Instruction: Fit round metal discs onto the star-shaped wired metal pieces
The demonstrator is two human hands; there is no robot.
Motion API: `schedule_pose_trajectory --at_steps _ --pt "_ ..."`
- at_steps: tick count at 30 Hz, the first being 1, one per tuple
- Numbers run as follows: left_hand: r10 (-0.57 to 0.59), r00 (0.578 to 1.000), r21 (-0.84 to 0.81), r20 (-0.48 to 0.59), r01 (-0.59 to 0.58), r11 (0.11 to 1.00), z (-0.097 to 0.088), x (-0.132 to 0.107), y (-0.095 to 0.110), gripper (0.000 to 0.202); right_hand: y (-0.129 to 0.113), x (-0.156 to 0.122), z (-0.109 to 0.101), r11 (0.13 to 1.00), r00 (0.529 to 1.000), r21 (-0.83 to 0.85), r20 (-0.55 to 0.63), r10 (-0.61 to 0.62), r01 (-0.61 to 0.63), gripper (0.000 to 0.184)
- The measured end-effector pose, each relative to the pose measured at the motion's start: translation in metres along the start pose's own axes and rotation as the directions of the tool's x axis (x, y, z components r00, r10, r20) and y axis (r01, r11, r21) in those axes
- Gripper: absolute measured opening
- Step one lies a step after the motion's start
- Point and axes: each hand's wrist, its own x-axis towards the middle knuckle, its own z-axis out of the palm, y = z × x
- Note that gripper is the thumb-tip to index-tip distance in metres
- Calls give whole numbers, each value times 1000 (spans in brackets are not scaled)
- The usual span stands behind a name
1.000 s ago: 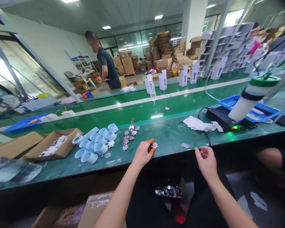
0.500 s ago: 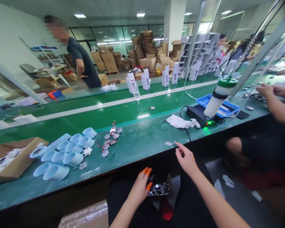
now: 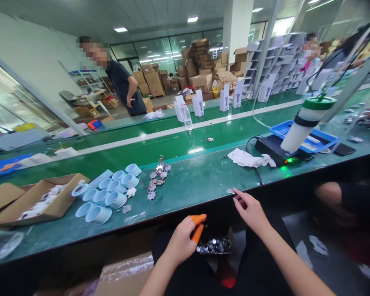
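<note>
My right hand [image 3: 249, 209] is at the bench's front edge, its index finger and thumb closed on a small, thin, pale rectangular piece [image 3: 230, 191]. Orange covers sit on the thumb and a finger of my left hand [image 3: 186, 236], whose tips come close together; whatever is between them is too small to make out. Just below that hand, an open box [image 3: 231, 240] in my lap holds many small shiny metal discs. On the bench to the left lies a cluster of star-shaped metal parts with red wires [image 3: 157, 176].
Light-blue plastic cups [image 3: 99, 214] and a cardboard box [image 3: 57, 209] with white parts stand left. To the right are crumpled white paper [image 3: 245, 158], a green-lidded white bottle [image 3: 299, 129] and a blue tray [image 3: 327, 142]. A water bottle [image 3: 187, 119] stands farther back. Another person [image 3: 125, 84] stands beyond.
My left hand has risen from the disc box, its thumb and finger drawn closer together. The right fingers have closed on the thin piece, which now looks tilted. The view has swung left.
</note>
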Motion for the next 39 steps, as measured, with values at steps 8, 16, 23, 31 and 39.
schedule_pose_trajectory --at_steps 8,16,23,31,39 --pt "-43 974 490 -223 151 859 -94 89 -32 33 6 10 11 980 964 24 -177 198 -197 37" --pt "-194 975 688 -108 215 693 -143 175 -94 41 10 22 25 941 903 215 -291 317 -262 32" --pt "-341 940 802 -11 211 558 -157 209 -114 23 8 25 16 957 917 14 -283 283 -291 21" --pt "-273 961 827 38 123 549 -152 211 -104 16 8 22 16 948 907 46 -278 316 -316 20" --pt "-68 948 581 -312 247 776 -109 174 -64 39 -7 12 10 694 815 569 -70 575 -441 37"
